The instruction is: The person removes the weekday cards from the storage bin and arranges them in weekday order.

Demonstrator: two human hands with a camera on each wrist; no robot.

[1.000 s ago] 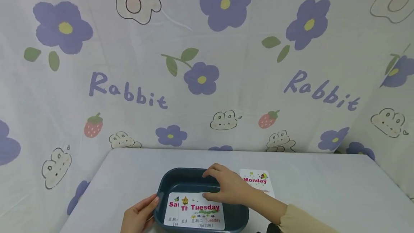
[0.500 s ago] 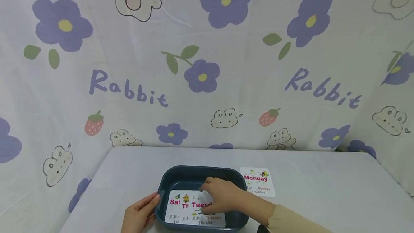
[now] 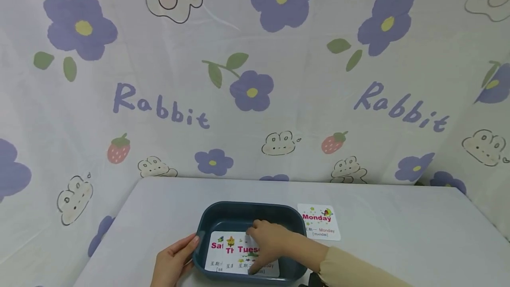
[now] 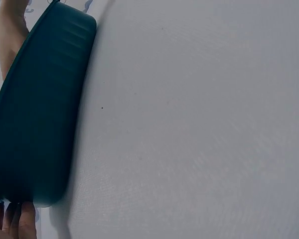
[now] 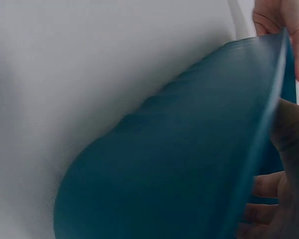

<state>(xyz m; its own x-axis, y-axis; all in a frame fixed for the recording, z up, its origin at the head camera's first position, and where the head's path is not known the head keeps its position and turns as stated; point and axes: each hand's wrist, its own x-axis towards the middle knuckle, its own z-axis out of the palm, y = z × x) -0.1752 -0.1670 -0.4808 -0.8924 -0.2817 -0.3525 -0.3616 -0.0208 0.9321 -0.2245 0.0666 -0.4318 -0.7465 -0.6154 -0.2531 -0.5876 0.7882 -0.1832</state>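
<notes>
My left hand (image 3: 173, 260) grips the left end of a dark teal plastic basin (image 3: 231, 217), thumb at the rim and fingers outside below it. Inside lie overlapping weekday flash cards: a Saturday card (image 3: 214, 258), a card starting "Th" (image 3: 229, 258) and a Tuesday card (image 3: 246, 256) on top. Over the Tuesday card spreads my right hand (image 3: 272, 240), thumb at its near edge and the other fingers toward its far edge, covering its right part. The right wrist view shows fingers (image 5: 266, 211) inside the basin wall.
A Monday card (image 3: 320, 225) lies face up on the white table (image 3: 382, 234), just right of the basin. Behind the table hangs a cloth (image 3: 303, 79) with purple flowers and rabbits. A dark object (image 3: 314, 280) shows under the right sleeve.
My right hand has come down and toward me, from beside the Tuesday card onto it, its thumb now at the near edge. The left hand stays on the basin; the cards lie as before.
</notes>
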